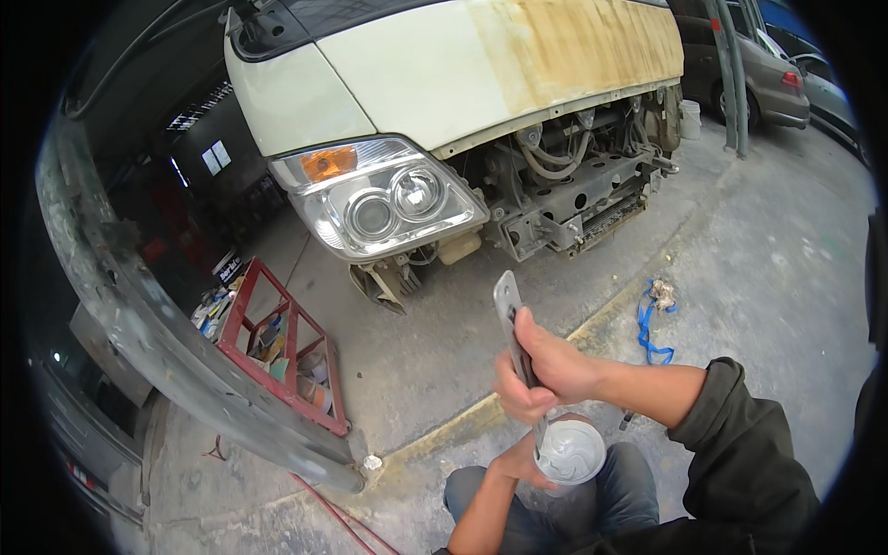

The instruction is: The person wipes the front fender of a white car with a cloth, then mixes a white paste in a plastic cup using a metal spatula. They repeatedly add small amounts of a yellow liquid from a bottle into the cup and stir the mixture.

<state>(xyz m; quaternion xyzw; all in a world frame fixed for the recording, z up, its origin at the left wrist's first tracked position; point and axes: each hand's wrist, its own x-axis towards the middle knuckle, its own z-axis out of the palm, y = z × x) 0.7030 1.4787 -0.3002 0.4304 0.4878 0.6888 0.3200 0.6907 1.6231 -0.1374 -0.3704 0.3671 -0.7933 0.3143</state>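
My right hand (548, 370) is wrapped round a flat grey metal stirring stick (506, 298) with a small hole at its upper end. Its lower end dips into pale grey paste (575, 446) that fills much of a round tub (597, 474). From the left side, my left hand (518, 465) grips this tub above my knees; part of that hand is hidden behind the tub and my right hand. The paste's surface shows swirls.
Ahead stands a pale vehicle with a headlight (384, 203), a brownish patch (583, 46) on its front panel and exposed metal parts below. A red cart (287, 351) and a grey post (139, 268) are at left. A blue strap (645, 328) lies right; a red hose (338, 518) runs lower left.
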